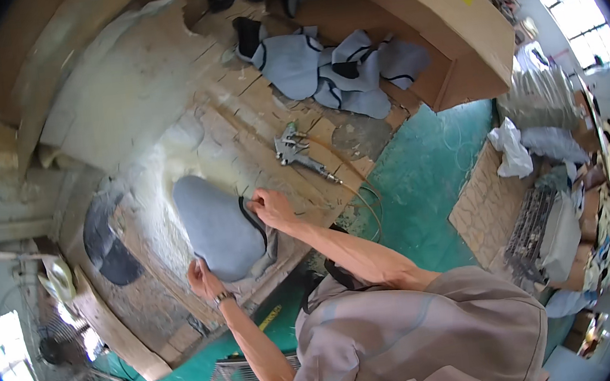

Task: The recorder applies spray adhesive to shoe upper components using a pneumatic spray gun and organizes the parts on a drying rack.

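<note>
On the glue-crusted wooden workbench, one grey fabric-covered pad being smoothed, left hand gripping its near edge, right hand pinching its dark-trimmed rim, heap of grey covers untouched beyond idle spray gun.

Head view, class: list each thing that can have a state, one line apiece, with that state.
Grey fabric piece: spread flat on the workbench, held at two edges.
Left hand: gripping the piece's lower edge.
Right hand: pinching its dark-trimmed edge.
Spray gun: lying unused, hose attached.
Cardboard box: open.
Pile of grey pieces: heaped loosely.
</note>
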The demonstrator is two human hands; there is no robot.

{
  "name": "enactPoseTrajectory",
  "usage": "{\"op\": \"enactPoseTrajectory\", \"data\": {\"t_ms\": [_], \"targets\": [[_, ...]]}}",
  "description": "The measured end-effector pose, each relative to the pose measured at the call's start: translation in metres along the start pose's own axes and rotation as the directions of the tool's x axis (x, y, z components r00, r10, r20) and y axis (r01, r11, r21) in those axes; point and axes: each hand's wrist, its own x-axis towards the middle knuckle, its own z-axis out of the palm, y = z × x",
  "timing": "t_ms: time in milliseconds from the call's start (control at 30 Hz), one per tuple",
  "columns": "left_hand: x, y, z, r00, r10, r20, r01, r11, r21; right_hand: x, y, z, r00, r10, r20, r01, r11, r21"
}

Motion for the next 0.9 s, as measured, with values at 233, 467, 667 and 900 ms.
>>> {"op": "enactPoseTrajectory", "data": {"t_ms": [233, 467, 667, 900], "targets": [[-0.034, 0.088, -0.049, 0.942, 0.277, -0.191, -0.236, 0.949, 0.21, 0.19, 0.1, -0.115, 0.795, 0.16, -0.585, -0.131, 0.987, 0.092], [-0.08, 0.152, -0.047, 0.947, 0.284, -0.149, -0.299, 0.95, -0.093, 0.294, 0.067, -0.178, 0.851, 0.033, -0.524, -0.183, 0.954, -0.236], [-0.1, 0.219, -0.045, 0.915, 0.385, 0.116, -0.365, 0.916, -0.167, 0.165, -0.122, -0.22, 0.821, -0.56, -0.114, 0.558, 0.828, -0.056], [-0.103, 0.313, -0.06, 0.413, 0.834, 0.366, -0.731, 0.543, -0.413, -0.009, -0.269, -0.243, 0.432, -0.415, 0.801, 0.604, 0.793, 0.085]]}}
